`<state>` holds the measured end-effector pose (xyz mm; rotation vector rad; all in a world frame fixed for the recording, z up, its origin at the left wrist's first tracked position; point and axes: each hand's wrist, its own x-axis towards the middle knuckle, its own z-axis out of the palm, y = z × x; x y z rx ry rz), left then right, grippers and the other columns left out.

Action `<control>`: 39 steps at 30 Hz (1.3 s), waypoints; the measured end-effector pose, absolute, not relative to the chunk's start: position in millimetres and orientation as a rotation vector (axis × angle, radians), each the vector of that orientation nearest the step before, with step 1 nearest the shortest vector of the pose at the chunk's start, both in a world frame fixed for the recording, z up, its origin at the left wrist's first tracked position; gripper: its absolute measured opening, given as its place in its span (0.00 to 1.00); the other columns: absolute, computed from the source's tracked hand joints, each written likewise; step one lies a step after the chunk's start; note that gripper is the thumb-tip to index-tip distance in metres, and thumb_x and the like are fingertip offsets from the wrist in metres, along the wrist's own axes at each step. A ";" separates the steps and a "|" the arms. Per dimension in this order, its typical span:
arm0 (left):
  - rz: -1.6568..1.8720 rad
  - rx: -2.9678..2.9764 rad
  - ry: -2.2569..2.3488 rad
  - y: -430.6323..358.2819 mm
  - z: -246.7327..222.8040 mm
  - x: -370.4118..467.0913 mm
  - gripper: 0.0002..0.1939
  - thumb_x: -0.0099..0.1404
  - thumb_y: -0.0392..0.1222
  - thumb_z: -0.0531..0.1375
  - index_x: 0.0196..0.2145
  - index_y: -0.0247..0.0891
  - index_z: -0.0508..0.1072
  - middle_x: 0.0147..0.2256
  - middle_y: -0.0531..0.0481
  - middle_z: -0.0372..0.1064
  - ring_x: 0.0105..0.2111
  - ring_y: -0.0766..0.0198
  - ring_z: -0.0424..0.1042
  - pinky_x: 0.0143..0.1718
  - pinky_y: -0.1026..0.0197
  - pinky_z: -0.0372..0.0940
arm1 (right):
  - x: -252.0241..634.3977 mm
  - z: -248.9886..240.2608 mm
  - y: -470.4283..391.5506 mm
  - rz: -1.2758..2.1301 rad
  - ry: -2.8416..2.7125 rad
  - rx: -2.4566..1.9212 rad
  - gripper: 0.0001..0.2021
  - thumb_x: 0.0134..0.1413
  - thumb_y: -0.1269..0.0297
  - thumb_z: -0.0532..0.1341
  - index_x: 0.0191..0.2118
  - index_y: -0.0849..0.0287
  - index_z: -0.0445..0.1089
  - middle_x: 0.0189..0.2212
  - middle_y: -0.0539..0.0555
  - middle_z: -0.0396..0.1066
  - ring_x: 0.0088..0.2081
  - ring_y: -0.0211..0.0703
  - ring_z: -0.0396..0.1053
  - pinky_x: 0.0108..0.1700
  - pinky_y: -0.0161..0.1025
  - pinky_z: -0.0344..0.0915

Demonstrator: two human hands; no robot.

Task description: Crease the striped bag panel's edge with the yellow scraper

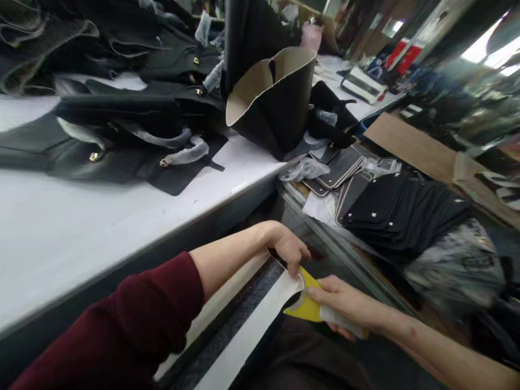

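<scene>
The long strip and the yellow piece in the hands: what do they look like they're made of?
Strip: seemingly stiff board or leather backing, matte, with a dark felt-like band between pale edges. Yellow piece: thin, smooth, flat-coloured, probably plastic or paper; hard to tell.

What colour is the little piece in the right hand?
Yellow. The piece, pinched in the right hand, shows best in the head view.

My one camera sits on my head, looking forward and down, close over my hands [312, 281]. It faces rightward along the bench [101, 216], whose edge slants across the view.
</scene>
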<state>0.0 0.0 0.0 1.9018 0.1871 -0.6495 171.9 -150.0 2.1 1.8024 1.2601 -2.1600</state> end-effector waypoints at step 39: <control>-0.501 1.895 0.266 1.5 -3.8 -0.8 0.44 0.37 0.38 0.73 0.55 0.31 0.71 0.48 0.44 0.74 0.48 0.49 0.72 0.49 0.58 0.66 | 161.8 5.0 -137.9 -2.117 1.192 1.758 0.32 0.51 0.31 0.57 0.37 0.63 0.66 0.15 0.49 0.66 0.12 0.34 0.62 0.12 0.27 0.60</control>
